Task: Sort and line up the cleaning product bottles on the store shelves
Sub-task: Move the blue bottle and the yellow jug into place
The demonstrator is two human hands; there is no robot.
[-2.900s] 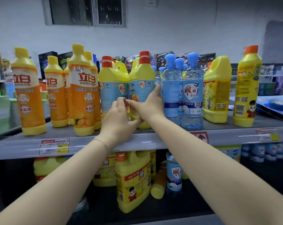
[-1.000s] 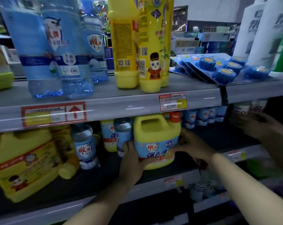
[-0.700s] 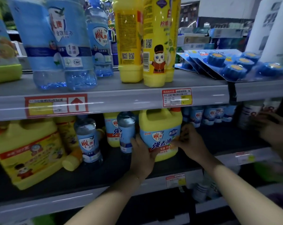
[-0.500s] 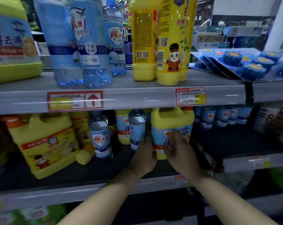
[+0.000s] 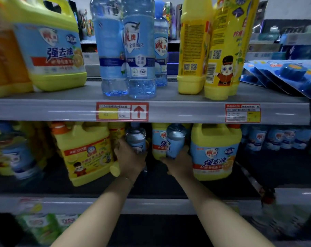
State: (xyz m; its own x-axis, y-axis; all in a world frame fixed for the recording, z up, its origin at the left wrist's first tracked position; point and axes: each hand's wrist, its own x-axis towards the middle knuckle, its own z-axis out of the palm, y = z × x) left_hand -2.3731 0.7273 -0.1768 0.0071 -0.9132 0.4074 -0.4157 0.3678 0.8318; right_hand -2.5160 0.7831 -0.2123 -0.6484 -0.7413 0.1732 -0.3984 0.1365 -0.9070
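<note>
On the middle shelf [image 5: 151, 186], my left hand [image 5: 129, 160] is wrapped around a clear blue bottle [image 5: 136, 139] standing upright. My right hand [image 5: 180, 163] grips a second clear blue bottle [image 5: 175, 139] a little to the right. Just right of that hand stands a yellow jug with a blue label [image 5: 216, 152]. A smaller yellow bottle with a blue label [image 5: 159, 139] sits behind, between the two blue bottles. Left of my left hand is a tilted yellow jug with an orange cap [image 5: 85, 152], and a yellow bottle [image 5: 115, 169] lies on its side beside it.
The upper shelf [image 5: 169, 111] carries a yellow jug [image 5: 49, 45], three tall blue bottles [image 5: 138, 49], tall yellow bottles [image 5: 224, 49] and blue blister packs [image 5: 290, 73]. A row of small blue bottles [image 5: 275, 138] stands at the back right of the middle shelf. Green bottles [image 5: 44, 225] fill the shelf below.
Both hands left the yellow blue-label jug and moved left, each closing on a clear blue bottle. The view has shifted left and closer; the jug stands by itself.
</note>
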